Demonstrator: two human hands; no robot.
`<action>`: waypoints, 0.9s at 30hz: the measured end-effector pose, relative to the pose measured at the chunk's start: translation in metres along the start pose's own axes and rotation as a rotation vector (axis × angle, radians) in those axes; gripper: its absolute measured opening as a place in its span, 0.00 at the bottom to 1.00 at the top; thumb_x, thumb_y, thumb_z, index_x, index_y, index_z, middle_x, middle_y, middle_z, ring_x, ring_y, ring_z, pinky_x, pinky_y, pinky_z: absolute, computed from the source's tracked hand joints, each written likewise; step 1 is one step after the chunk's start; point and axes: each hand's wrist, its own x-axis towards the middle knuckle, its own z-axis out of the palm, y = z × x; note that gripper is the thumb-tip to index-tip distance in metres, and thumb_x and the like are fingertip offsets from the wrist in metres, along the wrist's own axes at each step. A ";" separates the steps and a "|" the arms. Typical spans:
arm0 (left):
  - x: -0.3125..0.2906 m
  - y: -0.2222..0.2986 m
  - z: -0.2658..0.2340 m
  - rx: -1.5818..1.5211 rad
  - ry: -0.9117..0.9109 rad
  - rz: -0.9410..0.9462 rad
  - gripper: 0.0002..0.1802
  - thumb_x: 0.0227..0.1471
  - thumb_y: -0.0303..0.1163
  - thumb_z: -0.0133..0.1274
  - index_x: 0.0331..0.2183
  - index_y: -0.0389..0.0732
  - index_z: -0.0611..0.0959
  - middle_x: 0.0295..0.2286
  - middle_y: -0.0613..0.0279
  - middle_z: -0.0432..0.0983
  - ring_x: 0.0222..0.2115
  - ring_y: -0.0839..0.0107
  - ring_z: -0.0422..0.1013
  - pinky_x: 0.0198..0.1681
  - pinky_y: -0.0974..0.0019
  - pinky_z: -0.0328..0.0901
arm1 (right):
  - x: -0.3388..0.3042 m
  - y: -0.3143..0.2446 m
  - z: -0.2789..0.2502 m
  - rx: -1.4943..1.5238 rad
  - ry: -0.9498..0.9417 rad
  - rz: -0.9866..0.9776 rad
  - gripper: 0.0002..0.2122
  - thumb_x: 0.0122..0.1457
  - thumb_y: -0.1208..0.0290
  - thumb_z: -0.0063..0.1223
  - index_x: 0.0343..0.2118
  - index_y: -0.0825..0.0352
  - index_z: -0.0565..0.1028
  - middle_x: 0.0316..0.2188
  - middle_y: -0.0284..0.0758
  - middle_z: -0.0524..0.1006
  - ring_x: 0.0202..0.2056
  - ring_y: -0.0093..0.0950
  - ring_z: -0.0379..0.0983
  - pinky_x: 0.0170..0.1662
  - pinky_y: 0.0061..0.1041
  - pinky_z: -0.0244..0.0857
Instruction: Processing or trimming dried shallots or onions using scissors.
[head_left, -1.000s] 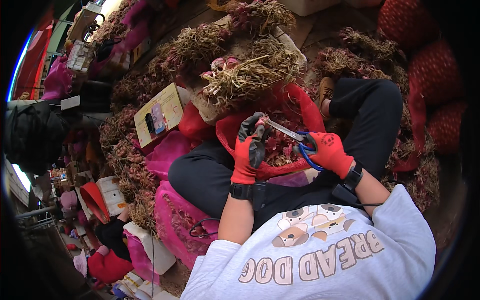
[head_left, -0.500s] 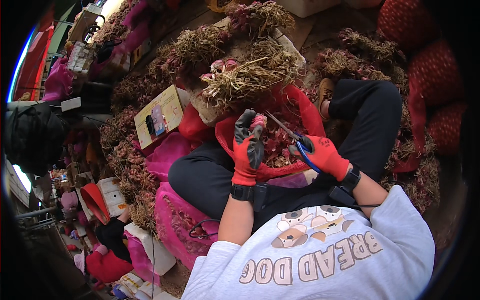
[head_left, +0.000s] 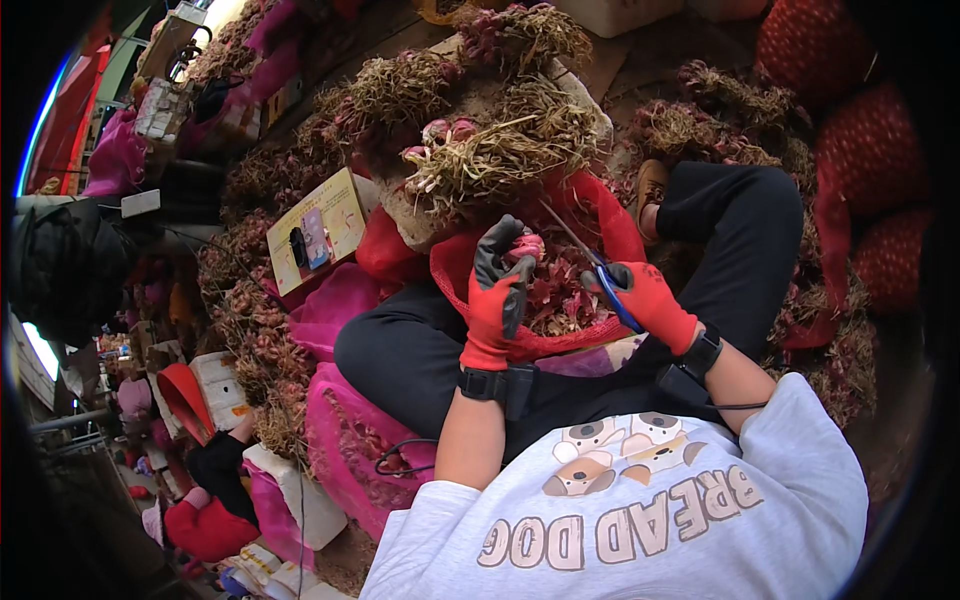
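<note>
In my left hand (head_left: 496, 292), gloved in red and grey, a pink-and-white garlic bulb (head_left: 527, 246) is gripped between fingers and thumb. My right hand (head_left: 648, 303), in a matching glove, is closed round the blue handles of a pair of scissors (head_left: 578, 240). The blades point up and to the left, a little right of the bulb and apart from it. Beneath both hands a red mesh bag (head_left: 572, 342) lies open between my legs, with reddish skins and bits inside. Just beyond it, garlic bunches with dry stalks (head_left: 515, 150) rest on a pale block.
A cardboard sheet (head_left: 345, 205) with a phone-like object on it lies to the left. Pink mesh bags (head_left: 350, 440) spread beside my left leg. Full red mesh sacks (head_left: 870, 140) stand at the far right. Another person in red (head_left: 210, 528) sits at the lower left.
The garlic bulb has turned in my left hand and shows more of its side. The scissors have shifted slightly right, their blades pointing more steeply upward.
</note>
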 end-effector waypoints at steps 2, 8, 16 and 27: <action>0.000 0.005 0.000 0.015 -0.081 -0.037 0.31 0.47 0.14 0.50 0.54 0.35 0.65 0.50 0.59 0.66 0.48 0.71 0.65 0.54 0.69 0.59 | 0.007 -0.018 -0.012 0.583 -0.132 0.199 0.15 0.56 0.54 0.55 0.32 0.63 0.78 0.15 0.28 0.72 0.18 0.16 0.69 0.21 0.18 0.60; -0.006 0.008 0.016 0.122 -0.189 -0.112 0.33 0.45 0.15 0.49 0.55 0.34 0.65 0.50 0.59 0.66 0.50 0.73 0.63 0.54 0.70 0.59 | 0.050 -0.019 -0.006 0.825 -0.331 0.119 0.15 0.58 0.62 0.53 0.42 0.68 0.72 0.29 0.33 0.75 0.24 0.20 0.73 0.27 0.20 0.68; -0.006 -0.016 0.003 0.173 0.141 -0.250 0.20 0.48 0.17 0.50 0.46 0.34 0.73 0.39 0.62 0.74 0.38 0.75 0.72 0.45 0.72 0.65 | 0.050 0.011 0.008 1.246 -0.223 0.324 0.15 0.58 0.65 0.53 0.45 0.65 0.71 0.31 0.30 0.75 0.26 0.23 0.74 0.30 0.22 0.69; -0.019 -0.037 -0.007 0.378 0.048 -0.466 0.04 0.50 0.24 0.51 0.31 0.36 0.78 0.27 0.66 0.75 0.24 0.77 0.69 0.30 0.73 0.67 | 0.047 -0.012 0.016 0.893 -0.179 0.062 0.10 0.58 0.66 0.52 0.36 0.67 0.72 0.33 0.30 0.74 0.32 0.19 0.72 0.35 0.19 0.67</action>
